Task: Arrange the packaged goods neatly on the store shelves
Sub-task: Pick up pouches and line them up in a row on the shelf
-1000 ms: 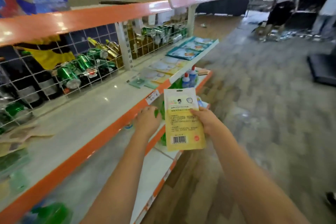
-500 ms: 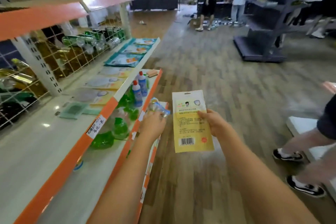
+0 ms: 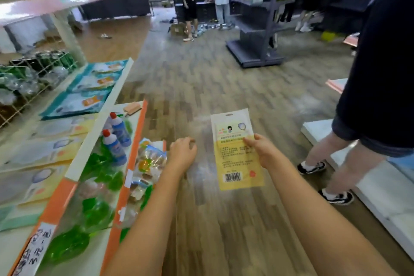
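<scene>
Over wood-plank floor (image 3: 201, 78), orange-edged shelves (image 3: 134, 148) left (dark racks (image 3: 257, 29) beyond)

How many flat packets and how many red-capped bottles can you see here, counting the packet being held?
Teal flat packets on the upper shelf: 3
Yellow flat packets on the upper shelf: 4, though blurred
Yellow packet gripped by the right hand: 1
Red-capped blue bottles on the lower shelf: 2
Total: 10

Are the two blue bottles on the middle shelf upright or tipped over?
Upright. Both blue bottles stand on their bases with red caps on top, side by side by the shelf's orange edge.
</scene>
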Available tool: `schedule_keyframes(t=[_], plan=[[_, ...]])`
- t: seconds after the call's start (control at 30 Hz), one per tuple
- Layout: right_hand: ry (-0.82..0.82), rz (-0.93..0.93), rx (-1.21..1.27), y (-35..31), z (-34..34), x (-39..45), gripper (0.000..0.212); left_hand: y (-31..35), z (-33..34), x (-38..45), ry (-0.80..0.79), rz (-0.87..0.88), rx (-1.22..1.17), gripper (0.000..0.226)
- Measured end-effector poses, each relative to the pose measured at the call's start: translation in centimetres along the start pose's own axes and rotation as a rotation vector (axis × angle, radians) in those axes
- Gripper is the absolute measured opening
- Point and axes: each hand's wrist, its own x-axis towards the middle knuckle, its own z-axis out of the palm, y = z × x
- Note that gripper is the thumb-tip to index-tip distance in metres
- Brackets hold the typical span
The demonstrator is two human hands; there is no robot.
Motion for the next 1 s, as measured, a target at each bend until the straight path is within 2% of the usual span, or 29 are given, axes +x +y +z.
schedule_keyframes(t=[0.17, 0.37, 0.57, 0.8, 1.0], plan=[[-0.002, 0.011, -0.012, -2.1, -2.2, 4.2, 0.023, 2.8, 2.6, 3.9, -0.057, -0.005, 0.026, 0.035], [-0.062, -0.041, -0.051, -6.2, -4.1, 9.6, 0.019, 5.9, 2.7, 8.9, 0.021, -0.079, -0.04, 0.037], [-0.146, -0.048, -0.107, -8.0, -4.5, 15.2, 0.02, 6.6, 2.6, 12.2, 0.086, -0.138, -0.007, 0.034], [-0.291, 0.081, -0.149, -6.5, -0.5, 20.3, 0.031, 3.2, 2.8, 13.4, 0.071, -0.278, -0.076, 0.033], [-0.378, 0.084, -0.173, -7.5, 5.7, 23.9, 0.024, 0.8, -0.1, 16.4, 0.112, -0.322, -0.04, 0.033]])
